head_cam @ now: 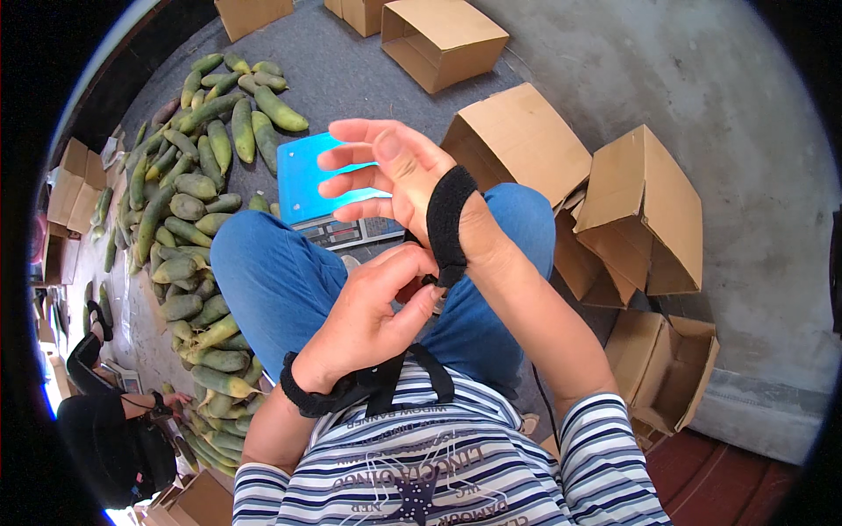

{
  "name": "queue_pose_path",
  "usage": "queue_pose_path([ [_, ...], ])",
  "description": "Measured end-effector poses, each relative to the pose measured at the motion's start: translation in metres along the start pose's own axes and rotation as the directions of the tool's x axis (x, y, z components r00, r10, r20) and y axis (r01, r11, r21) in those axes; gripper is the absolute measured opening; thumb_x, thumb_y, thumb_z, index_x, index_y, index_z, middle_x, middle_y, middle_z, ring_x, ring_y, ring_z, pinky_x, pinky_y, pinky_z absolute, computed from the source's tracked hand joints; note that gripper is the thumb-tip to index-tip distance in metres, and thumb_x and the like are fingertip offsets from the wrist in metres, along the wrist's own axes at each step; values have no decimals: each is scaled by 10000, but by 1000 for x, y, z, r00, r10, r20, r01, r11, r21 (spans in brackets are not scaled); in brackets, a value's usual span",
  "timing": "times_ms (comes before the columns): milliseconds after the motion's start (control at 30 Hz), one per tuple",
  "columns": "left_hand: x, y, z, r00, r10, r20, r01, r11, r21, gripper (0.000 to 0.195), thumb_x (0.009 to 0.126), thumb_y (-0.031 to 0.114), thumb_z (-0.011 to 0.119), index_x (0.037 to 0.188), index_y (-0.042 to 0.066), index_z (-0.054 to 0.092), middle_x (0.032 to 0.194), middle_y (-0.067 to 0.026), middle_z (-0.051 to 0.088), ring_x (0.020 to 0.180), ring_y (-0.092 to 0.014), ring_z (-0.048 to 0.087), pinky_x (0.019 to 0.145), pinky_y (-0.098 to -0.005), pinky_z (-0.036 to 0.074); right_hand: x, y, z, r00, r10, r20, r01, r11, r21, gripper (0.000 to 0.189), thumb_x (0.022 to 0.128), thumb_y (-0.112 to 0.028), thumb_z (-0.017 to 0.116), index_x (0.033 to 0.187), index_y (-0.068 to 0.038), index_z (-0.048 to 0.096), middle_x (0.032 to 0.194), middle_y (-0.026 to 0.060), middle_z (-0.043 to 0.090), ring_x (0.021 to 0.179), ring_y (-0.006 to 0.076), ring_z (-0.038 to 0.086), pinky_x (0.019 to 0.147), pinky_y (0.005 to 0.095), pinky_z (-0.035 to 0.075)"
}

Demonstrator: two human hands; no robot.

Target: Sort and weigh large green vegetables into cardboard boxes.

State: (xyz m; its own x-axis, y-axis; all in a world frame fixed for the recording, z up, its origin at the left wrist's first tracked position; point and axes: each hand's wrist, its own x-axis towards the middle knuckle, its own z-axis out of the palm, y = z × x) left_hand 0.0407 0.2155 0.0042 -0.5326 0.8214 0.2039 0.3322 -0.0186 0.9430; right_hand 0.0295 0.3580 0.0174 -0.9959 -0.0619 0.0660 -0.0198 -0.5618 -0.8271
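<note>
My left hand (375, 309) pinches the lower end of a black fabric wrist strap (450, 217) between thumb and fingers. The strap wraps around the wrist of my right hand (401, 171), which is raised with its fingers apart and nothing in them. Another black strap (302, 391) circles my left wrist. Beyond my hands, between my knees (263, 283), stands an electronic scale with a blue platform (302, 174) and a keypad panel (335, 231). My right hand covers part of the platform.
A long heap of green radishes (187, 187) lies on the floor to the left. Open cardboard boxes (520, 141) stand at the right, more cartons (454, 33) at the far side. At lower left another person in black (118, 440) reaches a hand (176, 401) to the heap.
</note>
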Motion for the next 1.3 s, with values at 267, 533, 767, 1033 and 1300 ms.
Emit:
queue_pose_path([
  [267, 4, -11, 10, 990, -136, 33, 140, 962, -233, 75, 838, 51, 604, 891, 12, 569, 766, -22, 532, 637, -80, 479, 576, -227, 395, 4, 9, -22, 997, 36, -68, -74, 687, -723, 663, 914, -540, 461, 1363, -55, 412, 1247, 174, 522, 1122, 287, 536, 947, 432, 452],
  [533, 4, -8, 16, 985, 39, 167, -30, 998, -58, 164, 813, 16, 582, 972, 6, 545, 800, -108, 544, 635, -185, 527, 576, -303, 429, 19, -6, -14, 990, -132, -44, 120, 971, -207, 540, 973, -473, 365, 1247, -26, 497, 1088, 166, 608, 970, 261, 613, 862, 385, 496],
  [767, 8, -1, 19, 988, -41, 151, 72, 976, -204, 157, 813, 4, 577, 968, 17, 560, 762, -57, 530, 618, -117, 493, 552, -253, 396, 15, 25, -33, 876, -271, 400, 350, -214, -912, 134, 820, -154, 569, 869, -32, 595, 840, 142, 610, 765, 273, 631, 606, 345, 523],
  [1033, 4, 0, 21, 989, -108, 106, 134, 950, -283, 137, 843, 21, 580, 979, 14, 568, 783, -16, 560, 640, -64, 475, 561, -213, 375, 25, 20, -22, 804, -272, 529, 376, -455, -807, 78, 729, -124, 576, 764, -61, 546, 722, 77, 536, 685, 253, 608, 535, 350, 503],
  [1300, -7, -29, 40, 933, -262, 247, 360, 661, -659, 129, 883, 107, 606, 994, 48, 579, 822, 50, 539, 709, -21, 474, 612, -180, 399, 17, 27, -37, 991, -41, 126, 125, -19, -992, 176, 875, -188, 550, 863, -21, 605, 761, 120, 619, 657, 256, 643, 591, 339, 517],
])
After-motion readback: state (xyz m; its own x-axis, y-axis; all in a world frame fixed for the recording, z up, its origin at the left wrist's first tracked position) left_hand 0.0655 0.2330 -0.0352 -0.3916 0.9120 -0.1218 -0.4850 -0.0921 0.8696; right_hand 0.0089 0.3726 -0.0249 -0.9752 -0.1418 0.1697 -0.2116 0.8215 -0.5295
